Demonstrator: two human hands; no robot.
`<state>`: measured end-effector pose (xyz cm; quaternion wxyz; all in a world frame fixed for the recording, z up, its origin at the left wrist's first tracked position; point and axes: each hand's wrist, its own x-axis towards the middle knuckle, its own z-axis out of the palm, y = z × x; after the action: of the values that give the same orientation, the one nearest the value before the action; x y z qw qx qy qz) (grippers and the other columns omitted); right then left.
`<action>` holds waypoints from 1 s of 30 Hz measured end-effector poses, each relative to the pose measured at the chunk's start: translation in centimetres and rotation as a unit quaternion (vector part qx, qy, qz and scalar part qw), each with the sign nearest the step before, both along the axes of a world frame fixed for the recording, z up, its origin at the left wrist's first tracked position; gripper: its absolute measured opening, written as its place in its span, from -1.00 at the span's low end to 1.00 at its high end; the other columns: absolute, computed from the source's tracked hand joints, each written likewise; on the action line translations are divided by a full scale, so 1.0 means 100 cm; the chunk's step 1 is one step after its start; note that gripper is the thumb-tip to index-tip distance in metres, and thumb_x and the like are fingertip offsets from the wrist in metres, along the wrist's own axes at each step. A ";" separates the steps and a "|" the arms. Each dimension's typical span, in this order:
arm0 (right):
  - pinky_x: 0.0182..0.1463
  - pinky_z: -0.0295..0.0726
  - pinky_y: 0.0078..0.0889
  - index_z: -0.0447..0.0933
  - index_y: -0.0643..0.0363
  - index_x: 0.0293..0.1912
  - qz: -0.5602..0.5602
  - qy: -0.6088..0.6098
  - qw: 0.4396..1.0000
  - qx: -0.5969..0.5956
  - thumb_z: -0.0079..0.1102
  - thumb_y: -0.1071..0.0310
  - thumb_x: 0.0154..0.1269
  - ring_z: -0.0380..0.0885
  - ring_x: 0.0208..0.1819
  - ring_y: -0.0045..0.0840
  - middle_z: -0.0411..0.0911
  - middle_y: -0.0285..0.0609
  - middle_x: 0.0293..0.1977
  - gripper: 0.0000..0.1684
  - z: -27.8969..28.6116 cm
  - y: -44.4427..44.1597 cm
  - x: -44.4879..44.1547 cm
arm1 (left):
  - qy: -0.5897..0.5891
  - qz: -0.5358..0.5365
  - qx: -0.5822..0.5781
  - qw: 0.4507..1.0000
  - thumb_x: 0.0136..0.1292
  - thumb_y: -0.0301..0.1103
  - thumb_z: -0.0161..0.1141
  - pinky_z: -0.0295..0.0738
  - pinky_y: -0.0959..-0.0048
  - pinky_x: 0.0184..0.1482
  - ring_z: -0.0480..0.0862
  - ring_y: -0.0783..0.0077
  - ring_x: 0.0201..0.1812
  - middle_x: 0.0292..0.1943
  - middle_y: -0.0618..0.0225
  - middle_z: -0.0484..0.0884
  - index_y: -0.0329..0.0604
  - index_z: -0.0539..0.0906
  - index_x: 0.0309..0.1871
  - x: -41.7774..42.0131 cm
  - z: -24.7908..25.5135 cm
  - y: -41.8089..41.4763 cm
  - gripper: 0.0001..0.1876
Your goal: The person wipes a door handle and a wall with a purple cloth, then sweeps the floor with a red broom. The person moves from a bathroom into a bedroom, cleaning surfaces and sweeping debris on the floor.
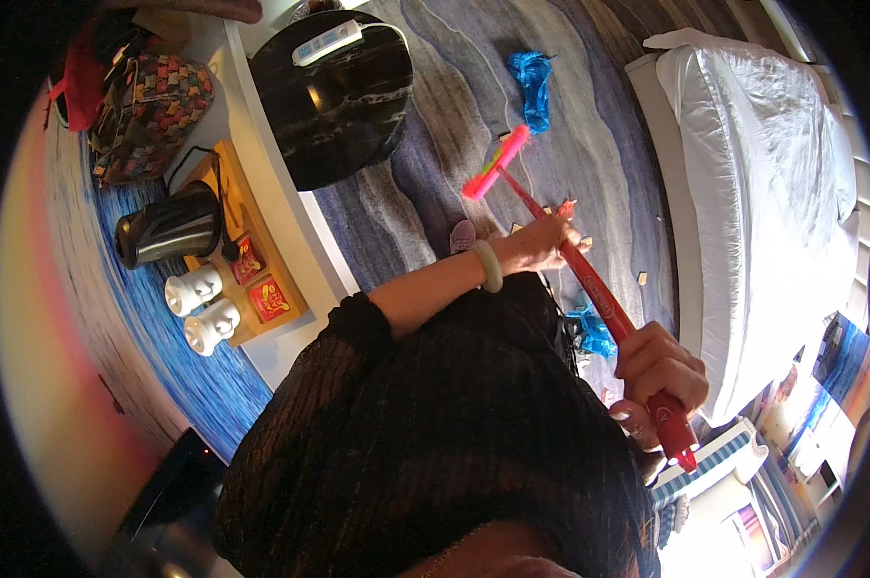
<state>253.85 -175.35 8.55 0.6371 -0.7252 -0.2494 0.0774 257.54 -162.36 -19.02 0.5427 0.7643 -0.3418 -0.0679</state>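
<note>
A broom with a red handle slants across the view, its pink head pointing away from me over the patterned carpet. Whether its bristles touch the carpet I cannot tell. My left hand, with a pale bangle at the wrist, grips the handle partway down. Near the handle's top end, my right hand is wrapped around it. Small tan pieces lie scattered on the carpet. Beyond the broom head lies a crumpled blue plastic bag; another blue bag is partly behind the handle.
A bed with white bedding stands to the right. On the left are a round black table bearing a white power strip, and a counter with a wooden tray, black kettle and white lidded cups. A striped armchair is behind right.
</note>
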 end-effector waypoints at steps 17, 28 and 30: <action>-0.39 0.39 -0.37 0.46 0.36 -0.54 -0.079 0.125 0.985 -0.091 0.22 0.67 0.10 0.47 -0.52 -0.37 0.49 -0.05 -0.56 -0.84 -0.007 -0.042 0.080 | -0.041 -0.052 -0.031 0.997 0.00 -0.41 0.20 0.46 0.16 -0.45 0.57 -0.02 -0.56 -0.63 0.08 0.51 -0.23 0.44 -0.64 0.071 -0.074 -0.047 -0.80; -0.31 0.44 -0.28 0.41 0.31 -0.59 0.006 0.051 0.998 -0.030 0.27 0.64 0.04 0.50 -0.44 -0.26 0.49 -0.05 -0.53 -0.78 -0.029 -0.049 0.134 | -0.004 -0.064 0.074 0.995 -0.06 -0.35 0.32 0.46 0.18 -0.36 0.60 0.10 -0.48 -0.59 0.16 0.54 -0.19 0.52 -0.60 0.165 -0.030 0.000 -0.81; -0.23 0.47 -0.30 0.44 0.31 -0.52 0.028 0.058 0.997 -0.035 0.33 0.59 0.07 0.52 -0.34 -0.26 0.52 -0.04 -0.45 -0.79 -0.067 -0.033 0.146 | 0.009 -0.055 0.122 0.991 -0.02 -0.37 0.27 0.42 0.16 -0.33 0.54 0.06 -0.44 -0.58 0.14 0.49 -0.20 0.47 -0.61 0.189 -0.066 0.044 -0.80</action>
<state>268.49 -178.69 1.89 0.6219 -0.7345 -0.2293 0.1454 276.47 -157.93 -25.60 0.4439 0.8043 -0.3672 -0.1459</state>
